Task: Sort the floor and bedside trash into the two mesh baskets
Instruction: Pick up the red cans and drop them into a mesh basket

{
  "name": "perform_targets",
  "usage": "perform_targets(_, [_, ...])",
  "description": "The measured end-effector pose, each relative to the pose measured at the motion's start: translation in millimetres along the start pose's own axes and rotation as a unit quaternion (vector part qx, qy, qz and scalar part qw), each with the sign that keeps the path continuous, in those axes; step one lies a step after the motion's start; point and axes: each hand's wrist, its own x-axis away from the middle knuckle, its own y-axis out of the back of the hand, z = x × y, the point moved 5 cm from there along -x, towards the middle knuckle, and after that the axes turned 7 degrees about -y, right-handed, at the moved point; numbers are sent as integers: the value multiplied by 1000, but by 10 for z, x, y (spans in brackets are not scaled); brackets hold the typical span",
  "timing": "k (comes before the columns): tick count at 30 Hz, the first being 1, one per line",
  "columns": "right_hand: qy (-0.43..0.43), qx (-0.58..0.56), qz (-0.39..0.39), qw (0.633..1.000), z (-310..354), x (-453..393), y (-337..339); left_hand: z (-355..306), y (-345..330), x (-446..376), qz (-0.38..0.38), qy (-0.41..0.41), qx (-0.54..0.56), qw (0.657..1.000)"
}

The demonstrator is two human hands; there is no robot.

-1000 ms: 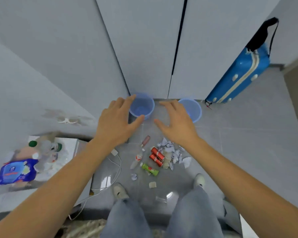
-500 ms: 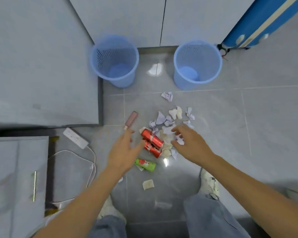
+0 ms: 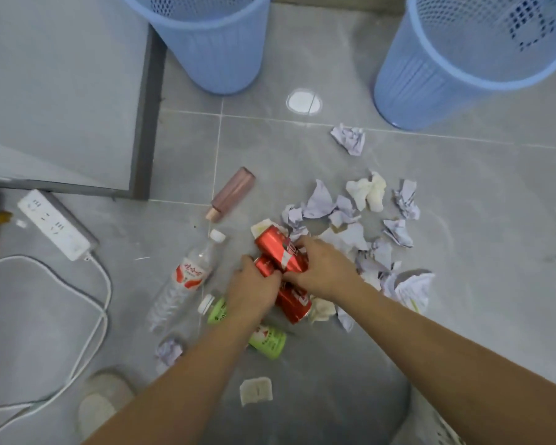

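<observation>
Both hands down on the 2 red cans at the middle of the litter. Left hand curled over the nearer can; right hand wrapped round the farther can, fingers pressed against its side. Whether either can is clear of the floor: cannot tell.

Compared with half a second earlier: hands then spread and empty above the pile, now closed on the cans. Camera much lower and closer. Clear bottle and green bottle now plain beside the left forearm.

Meaning for the task: first pick under way, cans apparently chosen as 1 sorting class. Nothing visible inside the left basket or the right basket, both at the far edge, well apart from the hands. Crumpled paper and further scraps scattered right of the cans, pink tube to the far left, all untouched. Bedside trash out of view.
</observation>
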Motion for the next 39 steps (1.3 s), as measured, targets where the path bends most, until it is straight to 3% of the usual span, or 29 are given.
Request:
perform_targets(4, [-1, -15, -36, 999, -7, 77, 77, -19, -20, 15, -14, -7, 55, 998])
perform_targets(7, [-1, -46, -69, 997, 44, 264, 368, -206, 315, 227, -64, -44, 76, 994])
perform_targets(11, [6, -130, -119, 984, 409, 573, 1120, -787, 1234, 597, -147, -129, 68, 978])
perform_targets(15, [78, -214, -182, 957, 1181, 739, 2135, -1618, 2454, 784, -237, -229, 90, 940])
perform_targets(21, [130, -219, -277, 927, 2131, 169, 3210, -2624, 3686, 380, -326, -292, 103, 893])
perform_targets(29, [99, -125, -281, 946, 2377, -905, 3197, -2722, 3641, -727, -273, -322, -22, 906])
perform_targets(36, [124, -61, -297, 945, 2349, -1188, 2882, -2461, 3331, -1070, -238, -309, -123, 913])
perform_targets(39, [131, -43, -297, 945, 2343, -1209, 2878, -2471, 3309, -1153, -224, -321, -111, 913])
